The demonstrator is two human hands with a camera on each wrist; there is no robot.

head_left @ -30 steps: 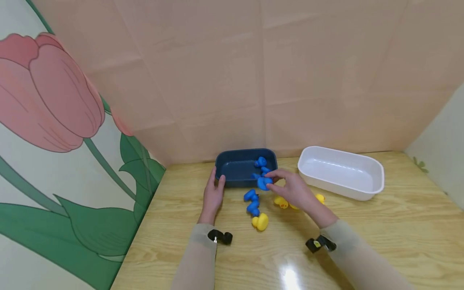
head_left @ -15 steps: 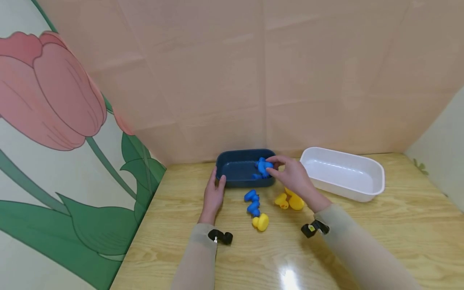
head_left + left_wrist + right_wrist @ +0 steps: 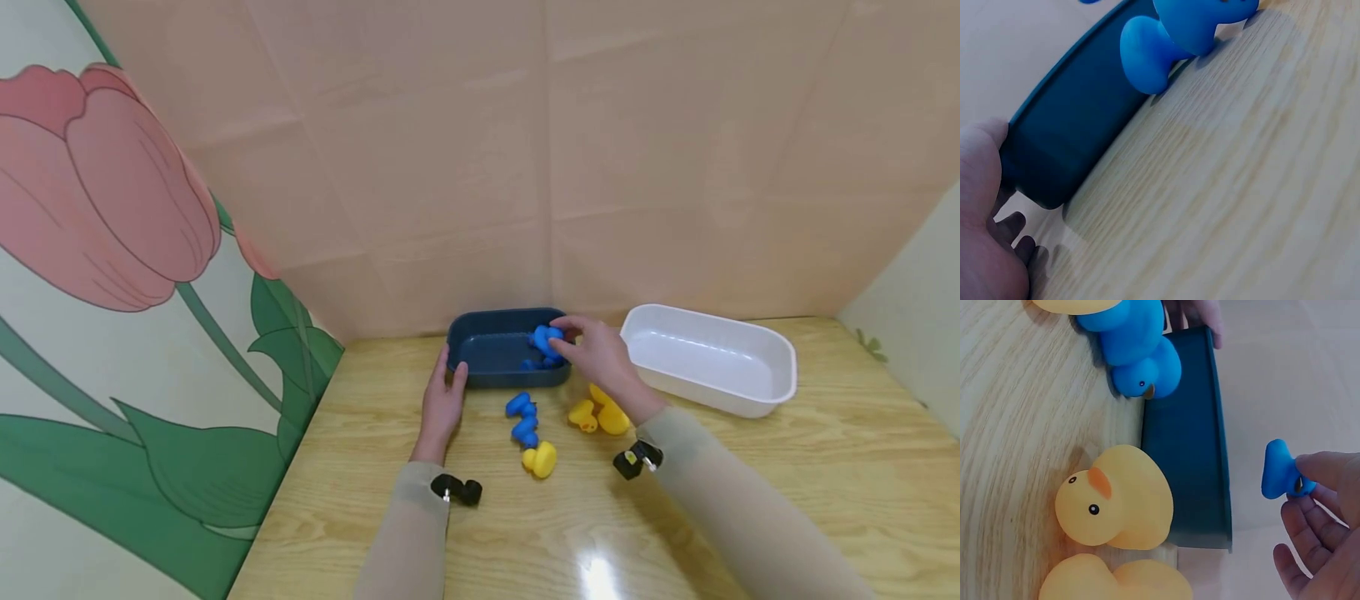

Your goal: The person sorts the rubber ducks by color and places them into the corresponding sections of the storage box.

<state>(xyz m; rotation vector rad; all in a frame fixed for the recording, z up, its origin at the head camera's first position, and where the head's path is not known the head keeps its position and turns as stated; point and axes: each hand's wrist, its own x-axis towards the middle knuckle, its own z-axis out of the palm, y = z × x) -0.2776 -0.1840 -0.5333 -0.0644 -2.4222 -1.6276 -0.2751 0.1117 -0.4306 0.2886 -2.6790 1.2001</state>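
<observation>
A dark blue tray (image 3: pixel 483 354) stands near the back of the table. My left hand (image 3: pixel 441 410) holds its left front corner, thumb on the front wall and fingers along the end. My right hand (image 3: pixel 600 354) pinches a blue rubber duck (image 3: pixel 1280 472) between thumb and fingers, above the tray's right end. Other blue ducks (image 3: pixel 531 365) lie in that end, partly hidden by the held one. In front of the tray are blue rubber ducks (image 3: pixel 523 418) in a short row, with a yellow rubber duck (image 3: pixel 540 459) at its near end.
More yellow ducks (image 3: pixel 611 417) lie below my right wrist, close to the tray's front right corner. To the right stands a white tray (image 3: pixel 708 392) with nothing seen inside. A beige cloth backdrop (image 3: pixel 420 208) rises behind the table (image 3: pixel 510 542).
My right hand has carried the blue duck from the tray's front rim back and up over its right end. Yellow ducks under the forearm now show more. My left hand stays put.
</observation>
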